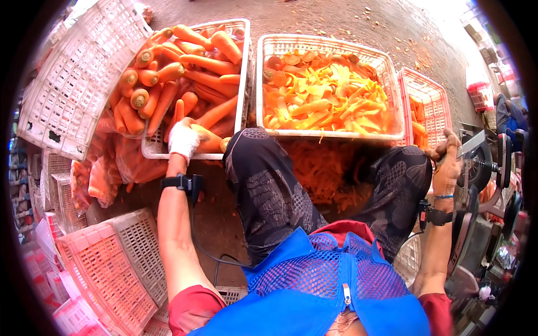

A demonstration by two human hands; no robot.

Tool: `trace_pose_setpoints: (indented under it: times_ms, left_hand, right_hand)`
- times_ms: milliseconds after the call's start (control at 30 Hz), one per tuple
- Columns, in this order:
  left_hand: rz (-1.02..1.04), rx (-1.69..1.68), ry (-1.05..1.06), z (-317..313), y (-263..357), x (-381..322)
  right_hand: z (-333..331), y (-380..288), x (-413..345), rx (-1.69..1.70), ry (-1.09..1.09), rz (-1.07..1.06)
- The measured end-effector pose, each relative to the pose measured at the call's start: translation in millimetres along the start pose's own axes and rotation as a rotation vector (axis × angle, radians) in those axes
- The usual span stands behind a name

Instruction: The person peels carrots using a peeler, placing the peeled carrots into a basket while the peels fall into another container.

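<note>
My left hand (185, 136), in a white glove with bare fingertips, reaches over the near edge of a white plastic crate (247, 84) heaped with whole carrots (212, 63). Its fingers lie around a thick carrot (209, 143) at that edge; the glove hides part of the grip. My right hand (447, 161), bare, is raised beyond my right knee and closed on a knife (473, 143). The flat metal blade points out to the right, while the handle is mostly hidden in the fingers. Before my knees, a second white crate (330, 133) holds orange and yellow carrot peelings (323, 96).
A pink crate (441, 98) with carrot pieces stands at right, near a wheeled vehicle (479, 164). An upended white crate (80, 80) leans at far left above bagged carrots (101, 180). Further peelings (323, 172) lie beneath the middle crate. Stacked crates (109, 269) sit at lower left.
</note>
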State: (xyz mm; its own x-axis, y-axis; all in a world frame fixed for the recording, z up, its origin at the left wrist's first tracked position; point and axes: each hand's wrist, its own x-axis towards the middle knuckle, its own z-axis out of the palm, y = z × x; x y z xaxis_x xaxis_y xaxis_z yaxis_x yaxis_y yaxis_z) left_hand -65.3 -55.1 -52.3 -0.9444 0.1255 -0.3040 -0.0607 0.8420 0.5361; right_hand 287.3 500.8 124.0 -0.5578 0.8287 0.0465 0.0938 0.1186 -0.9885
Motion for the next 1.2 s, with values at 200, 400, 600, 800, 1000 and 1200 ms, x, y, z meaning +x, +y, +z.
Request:
trace_pose_setpoints:
  times_ms: [200, 400, 600, 800, 1000, 1200]
  left_hand:
    - [0.196, -0.72, -0.057, -129.0, 90.8, -90.8]
    - [0.381, -1.052, -0.19, -143.2, 172.7, -160.3]
    - [0.461, -1.268, -0.058, -94.3, 196.3, -193.2]
    - [0.197, -1.826, -0.361, -7.8, 253.6, -211.9]
    - [0.22, -1.38, -0.474, 16.7, 260.5, -182.9]
    - [0.408, -0.853, -0.346, 48.4, 245.1, -174.9]
  right_hand:
    - [104.3, -86.6, -17.0, -0.249, -0.51, 0.061]
    - [224.6, -60.4, -53.5, 0.058, -0.999, 0.042]
    - [201.6, -52.8, -112.5, 0.295, -0.959, 0.285]
    - [183.8, -22.0, -147.9, 0.48, -0.655, 0.109]
    - [134.0, 5.5, -116.5, 0.132, -0.662, 0.062]
    - [127.3, -17.1, -48.9, -0.384, -0.526, -0.518]
